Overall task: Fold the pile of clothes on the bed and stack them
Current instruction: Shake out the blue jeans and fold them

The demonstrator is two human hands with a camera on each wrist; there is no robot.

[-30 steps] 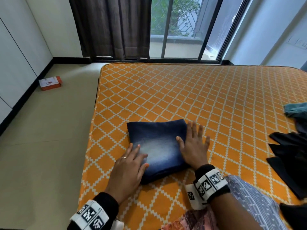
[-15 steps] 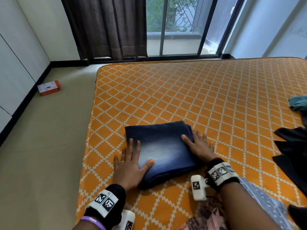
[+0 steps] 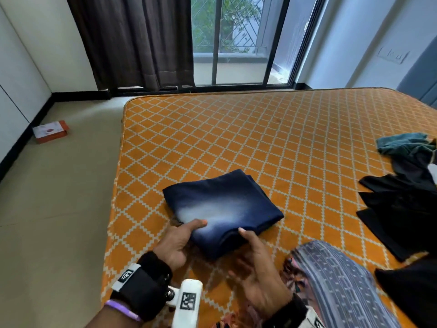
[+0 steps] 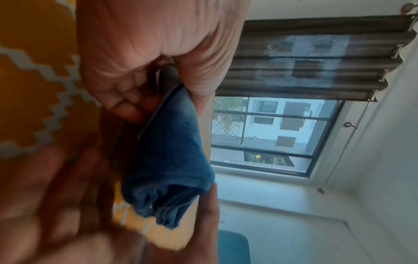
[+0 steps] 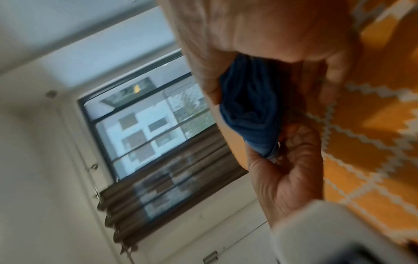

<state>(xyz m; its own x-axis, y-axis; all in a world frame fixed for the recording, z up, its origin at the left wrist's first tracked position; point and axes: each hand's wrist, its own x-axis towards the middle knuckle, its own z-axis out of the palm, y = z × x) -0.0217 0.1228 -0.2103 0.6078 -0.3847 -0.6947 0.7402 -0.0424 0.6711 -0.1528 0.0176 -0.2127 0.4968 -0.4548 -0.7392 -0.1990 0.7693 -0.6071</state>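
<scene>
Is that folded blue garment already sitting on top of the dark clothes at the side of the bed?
No, the folded blue garment lies on bare orange bedcover, apart from the dark clothes.

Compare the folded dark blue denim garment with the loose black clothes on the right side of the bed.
The folded dark blue denim garment is a neat, thick rectangle; the loose black clothes lie spread and rumpled. The denim is blue with a faded pale patch; the black clothes are plain dark. The left hand and right hand grip the denim's near edge; nothing touches the black clothes. Both are over the orange patterned bed.
</scene>
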